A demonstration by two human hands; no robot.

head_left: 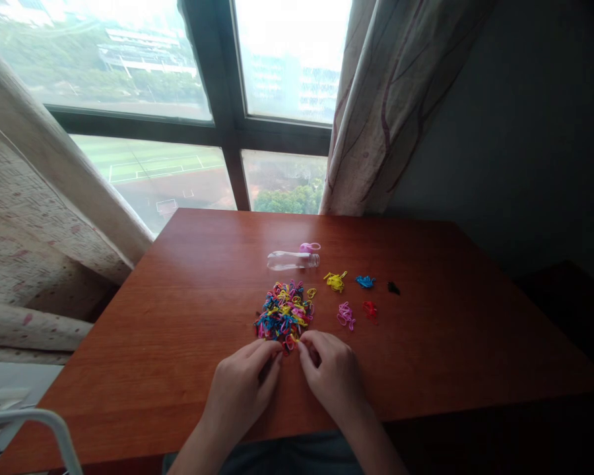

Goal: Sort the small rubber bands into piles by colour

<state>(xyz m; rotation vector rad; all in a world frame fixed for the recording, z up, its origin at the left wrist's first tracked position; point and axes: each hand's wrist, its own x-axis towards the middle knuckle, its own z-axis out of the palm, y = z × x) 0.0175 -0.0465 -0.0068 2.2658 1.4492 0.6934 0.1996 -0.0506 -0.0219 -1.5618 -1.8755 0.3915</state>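
A mixed pile of small coloured rubber bands (283, 310) lies on the wooden table in front of me. At the pile's near edge, my left hand (240, 386) has thumb and index finger pinched together; what they hold, if anything, is too small to make out. Just to its right, my right hand (332, 369) pinches a yellow rubber band (296, 340) at the fingertips. Sorted by colour, small heaps lie right of the pile: yellow bands (335, 282), blue bands (365, 282), pink bands (346, 315), red bands (370, 310) and black bands (393, 287).
Behind the pile, a clear plastic bottle (290, 260) lies on its side, with a pink cap with a loop (309, 247) behind it. The wooden table (188, 297) reaches to a window with curtains (376, 99). A white metal rail (54, 422) stands at the lower left.
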